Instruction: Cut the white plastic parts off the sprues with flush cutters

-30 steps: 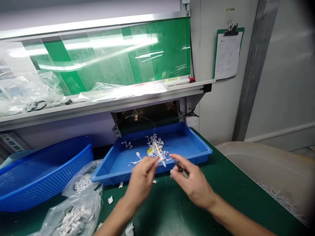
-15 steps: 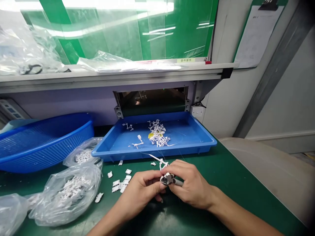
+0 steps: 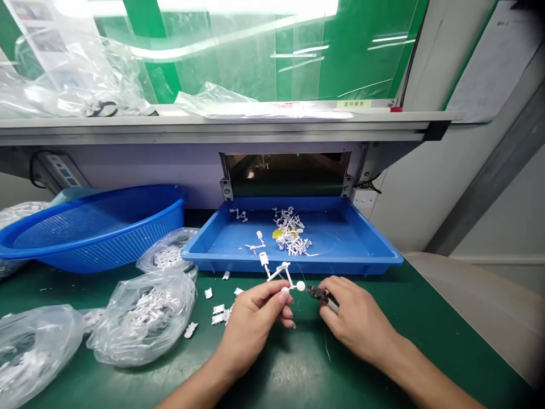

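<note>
Between thumb and fingers, my left hand (image 3: 259, 318) pinches a branching white plastic sprue (image 3: 277, 272), with a square piece at its upper left end and a round piece at the right. My right hand (image 3: 353, 315) is closed around the handles of small cutting pliers (image 3: 319, 293). The dark jaws of the pliers point left, close beside the round white piece; whether they touch it I cannot tell. Left of my left hand, several small white plastic parts (image 3: 218, 314) lie loose on the green table (image 3: 281, 375).
A shallow blue tray (image 3: 293, 265) holding a pile of white sprues (image 3: 293, 233) stands behind my hands. Left are a blue basket (image 3: 128, 238) and clear bags (image 3: 145, 318) of white parts. A metal shelf edge (image 3: 213, 134) runs above the tray.
My hands have moved apart, the right one going right with the pliers. The sprue now stands more visible in my left hand. The camera view has shifted left.
</note>
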### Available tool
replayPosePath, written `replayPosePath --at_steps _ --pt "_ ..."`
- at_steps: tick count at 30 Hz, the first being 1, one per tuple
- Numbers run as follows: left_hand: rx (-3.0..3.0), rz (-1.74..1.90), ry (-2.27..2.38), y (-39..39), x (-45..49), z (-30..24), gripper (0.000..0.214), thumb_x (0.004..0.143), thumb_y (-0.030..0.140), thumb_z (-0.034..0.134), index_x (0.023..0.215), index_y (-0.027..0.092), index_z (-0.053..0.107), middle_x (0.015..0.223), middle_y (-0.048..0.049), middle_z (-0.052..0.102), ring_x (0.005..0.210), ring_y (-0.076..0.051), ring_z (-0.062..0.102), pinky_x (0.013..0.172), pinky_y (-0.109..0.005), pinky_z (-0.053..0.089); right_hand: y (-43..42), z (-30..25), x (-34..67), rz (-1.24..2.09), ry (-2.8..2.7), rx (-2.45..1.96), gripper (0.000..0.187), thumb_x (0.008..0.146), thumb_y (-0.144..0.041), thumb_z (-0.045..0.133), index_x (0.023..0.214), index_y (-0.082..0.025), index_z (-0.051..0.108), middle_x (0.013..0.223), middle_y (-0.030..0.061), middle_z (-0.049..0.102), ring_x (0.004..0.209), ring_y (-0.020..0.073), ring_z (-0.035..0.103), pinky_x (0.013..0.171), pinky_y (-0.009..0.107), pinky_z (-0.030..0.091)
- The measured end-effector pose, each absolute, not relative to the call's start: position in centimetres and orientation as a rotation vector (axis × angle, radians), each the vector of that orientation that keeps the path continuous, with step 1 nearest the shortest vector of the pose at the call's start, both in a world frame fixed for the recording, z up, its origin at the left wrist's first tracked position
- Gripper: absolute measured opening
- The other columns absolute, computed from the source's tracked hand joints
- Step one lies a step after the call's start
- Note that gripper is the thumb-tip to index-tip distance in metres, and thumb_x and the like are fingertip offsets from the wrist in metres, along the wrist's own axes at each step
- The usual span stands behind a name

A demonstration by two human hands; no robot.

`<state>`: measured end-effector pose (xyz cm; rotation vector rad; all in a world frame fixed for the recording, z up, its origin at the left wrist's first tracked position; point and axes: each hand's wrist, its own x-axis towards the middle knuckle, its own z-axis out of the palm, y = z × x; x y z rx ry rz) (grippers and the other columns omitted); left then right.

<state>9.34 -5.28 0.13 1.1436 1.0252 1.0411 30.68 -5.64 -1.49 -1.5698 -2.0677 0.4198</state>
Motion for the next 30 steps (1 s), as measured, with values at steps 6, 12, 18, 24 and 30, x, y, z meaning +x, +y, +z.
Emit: replayPosePath --at_steps 6,12,18,24,30 --pt "0.744 0.978 0.808 -5.8 10.1 -0.5 0.027 0.081 0.026 0.075 0.103 0.012 0.071 0.080 -0.0056 0.062 0.063 -0.009 0.055 0.059 -0.022 0.055 -5.8 -2.0 30.0 0.440 -2.113 -1.597 0.013 0.076 -0.014 0.047 0.083 -0.023 0.054 0.083 0.0009 0.060 0.080 0.0208 0.052 0.071 0.035 0.039" --pt "0.666 0.993 0.800 -6.1 10.7 -1.0 0.030 0.079 0.024 0.077 0.105 0.011 0.071 0.079 -0.0064 0.062 0.063 -0.009 0.054 0.059 -0.021 0.054 -6.0 -2.4 29.5 0.466 -2.096 -1.549 0.015 0.074 -0.011 0.047 0.082 -0.023 0.053 0.084 0.0002 0.059 0.080 0.0196 0.050 0.072 0.033 0.037" --pt "0.686 0.994 0.812 -6.2 10.7 -1.1 0.027 0.083 0.024 0.073 0.106 0.011 0.071 0.078 -0.0054 0.061 0.063 -0.008 0.052 0.060 -0.021 0.052 -6.1 -2.2 29.6 0.487 -2.089 -1.532 0.015 0.074 -0.011 0.048 0.083 -0.022 0.053 0.084 -0.0002 0.058 0.080 0.0191 0.048 0.073 0.033 0.036" --pt "0.708 0.980 0.805 -6.2 10.8 -1.1 0.028 0.082 0.024 0.074 0.106 0.011 0.071 0.077 -0.0056 0.062 0.062 -0.008 0.051 0.059 -0.021 0.051 -6.0 -2.2 29.6 0.491 -2.114 -1.538 0.009 0.074 -0.013 0.048 0.077 -0.021 0.048 0.080 -0.0001 0.055 0.077 0.0177 0.046 0.070 0.031 0.034" --pt "0.755 0.928 0.787 -6.0 10.5 -1.4 0.027 0.080 0.027 0.077 0.099 0.009 0.072 0.075 -0.0060 0.061 0.060 -0.008 0.051 0.058 -0.021 0.050 -5.9 -2.4 29.6 0.614 -2.171 -1.515 0.008 0.076 -0.016 0.047 0.070 -0.020 0.045 0.074 -0.0017 0.056 0.070 0.0138 0.048 0.065 0.028 0.031"
